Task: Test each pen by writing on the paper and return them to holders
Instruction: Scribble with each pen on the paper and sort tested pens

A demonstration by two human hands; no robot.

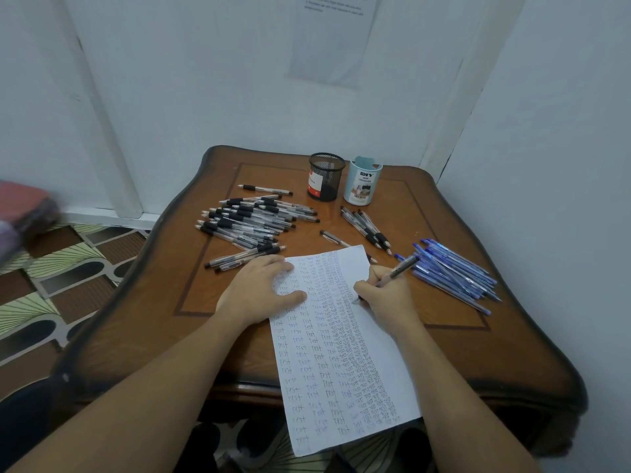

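A white paper (382,367) covered in rows of the word "test" lies on the wooden table (478,353) and hangs over its front edge. My left hand (259,291) lies flat on the paper's upper left part, fingers spread. My right hand (386,298) grips a pen (399,269) with its tip on the paper near the right-hand columns. At the back stand a black mesh holder (326,176) and a pale blue holder (362,180).
A big heap of black-grip pens (252,223) lies at the left, a small bunch of black pens (368,228) in the middle, and a pile of blue pens (454,271) at the right. White walls close in behind and to the right. Patterned floor lies at the left.
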